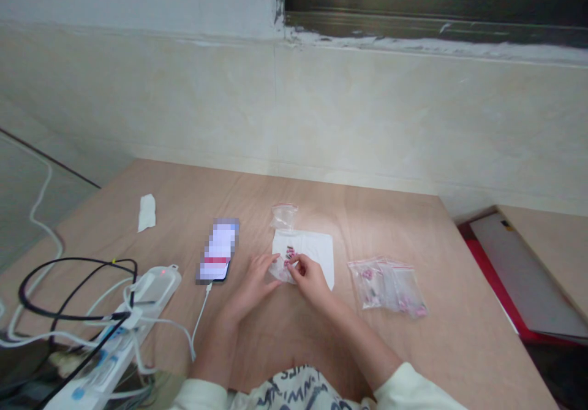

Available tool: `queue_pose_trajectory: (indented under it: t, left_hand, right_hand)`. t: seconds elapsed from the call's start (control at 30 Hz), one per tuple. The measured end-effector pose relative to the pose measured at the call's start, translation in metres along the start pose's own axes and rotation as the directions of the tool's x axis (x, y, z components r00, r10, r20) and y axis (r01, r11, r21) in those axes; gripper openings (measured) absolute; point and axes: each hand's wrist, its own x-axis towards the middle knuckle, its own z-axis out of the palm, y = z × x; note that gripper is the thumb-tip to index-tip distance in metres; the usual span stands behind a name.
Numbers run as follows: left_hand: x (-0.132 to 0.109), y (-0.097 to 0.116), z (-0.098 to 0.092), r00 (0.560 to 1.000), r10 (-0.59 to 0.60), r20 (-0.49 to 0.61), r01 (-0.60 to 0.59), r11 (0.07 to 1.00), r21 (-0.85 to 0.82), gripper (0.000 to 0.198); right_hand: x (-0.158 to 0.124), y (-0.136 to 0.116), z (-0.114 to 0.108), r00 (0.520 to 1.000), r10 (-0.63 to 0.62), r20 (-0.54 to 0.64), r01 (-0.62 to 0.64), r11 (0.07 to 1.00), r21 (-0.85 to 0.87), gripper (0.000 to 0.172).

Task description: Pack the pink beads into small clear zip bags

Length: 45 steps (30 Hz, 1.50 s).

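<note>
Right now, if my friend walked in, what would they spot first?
They would likely spot the right hand pinching a small clear bag in the middle, with the left hand touching it, above a white sheet. To the right lies a pile of clear bags holding pink bits. To the left are a phone and a power strip.

Soft, even room light fills the scene, moderately bright on the wooden tabletop [316,214] and pale wall [367,110], with no clear source in view. Shadows are faint, just a gentle dimness beneath the left hand [252,287] and right hand [312,280]. Small glints of glare sit on the clear plastic bag [281,269] and the bundle of zip bags [386,286]. Fine detail around the fingers is smeared (the whole frame is a little soft, really). The phone screen [218,250] is coarse pixel blocks. The lower left corner falls dark, and wide-angle distortion slants the dark window frame [436,5] at upper right.
</note>
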Motion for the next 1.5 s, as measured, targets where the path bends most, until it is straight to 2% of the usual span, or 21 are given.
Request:
queue_pose_trajectory:
  t: [0.1, 0.27, 0.4, 0.5, 0.57, 0.73, 0.87, 0.93, 1.1, 1.27, 1.37, 1.5]
  left_hand:
    - [-0.002, -0.002, -0.001, 1.000, 0.007, -0.011, -0.007, 1.000, 0.004, 0.047]
    - [-0.008, -0.003, -0.004, 1.000, -0.010, -0.026, 0.011, 1.000, 0.021, 0.047]
    - [-0.011, 0.002, -0.005, 0.999, -0.034, -0.025, 0.035, 0.998, 0.046, 0.047]
    - [-0.010, 0.005, -0.004, 0.999, -0.027, -0.019, 0.029, 0.998, 0.063, 0.046]
    - [-0.010, 0.005, -0.002, 1.000, -0.025, -0.017, 0.026, 0.997, 0.069, 0.046]
    - [-0.008, 0.001, 0.002, 1.000, -0.020, -0.021, 0.021, 0.998, 0.066, 0.048]
    - [-0.011, -0.003, 0.001, 0.999, -0.024, -0.037, 0.026, 0.998, 0.055, 0.046]
    - [-0.013, -0.004, -0.001, 0.998, -0.032, -0.050, 0.034, 0.999, 0.037, 0.044]
    - [-0.014, -0.003, -0.008, 0.997, -0.065, -0.047, 0.066, 0.998, 0.018, 0.044]
    - [-0.010, 0.002, -0.013, 0.997, -0.062, -0.048, 0.063, 0.998, 0.015, 0.044]
    - [-0.011, 0.004, -0.013, 0.998, -0.056, -0.035, 0.055, 0.998, -0.011, 0.046]
    - [-0.014, 0.008, -0.007, 1.000, -0.011, -0.014, 0.010, 0.998, -0.068, 0.047]
  right_hand:
    - [0.003, 0.006, 0.000, 0.997, 0.031, -0.075, -0.038, 0.995, -0.094, 0.016]
    - [0.005, 0.007, 0.001, 0.997, 0.029, -0.069, -0.042, 0.980, -0.196, 0.014]
    - [0.001, 0.001, 0.003, 0.997, 0.012, -0.077, -0.021, 0.993, -0.119, 0.015]
    - [-0.005, 0.000, 0.009, 0.999, -0.044, -0.010, 0.044, 0.999, -0.022, 0.014]
    - [-0.007, 0.002, 0.013, 0.999, -0.040, -0.002, 0.040, 0.999, -0.015, 0.014]
    - [-0.010, 0.004, 0.011, 0.993, 0.027, -0.113, -0.032, 0.999, -0.044, 0.016]
    - [-0.028, 0.002, 0.008, 0.985, 0.022, -0.172, -0.035, 0.997, -0.074, 0.015]
    - [-0.044, 0.002, 0.010, 0.991, -0.008, -0.132, -0.006, 0.994, -0.107, 0.014]
    - [-0.076, 0.005, 0.019, 0.993, -0.079, 0.090, 0.097, 0.971, -0.217, 0.009]
    - [-0.079, 0.007, 0.016, 0.984, -0.122, 0.133, 0.156, 0.945, -0.288, 0.013]
    - [-0.068, 0.004, 0.009, 0.991, -0.122, 0.058, 0.131, 0.973, -0.192, 0.011]
    - [-0.042, -0.010, 0.000, 0.984, -0.083, -0.158, 0.071, 0.994, -0.077, 0.009]
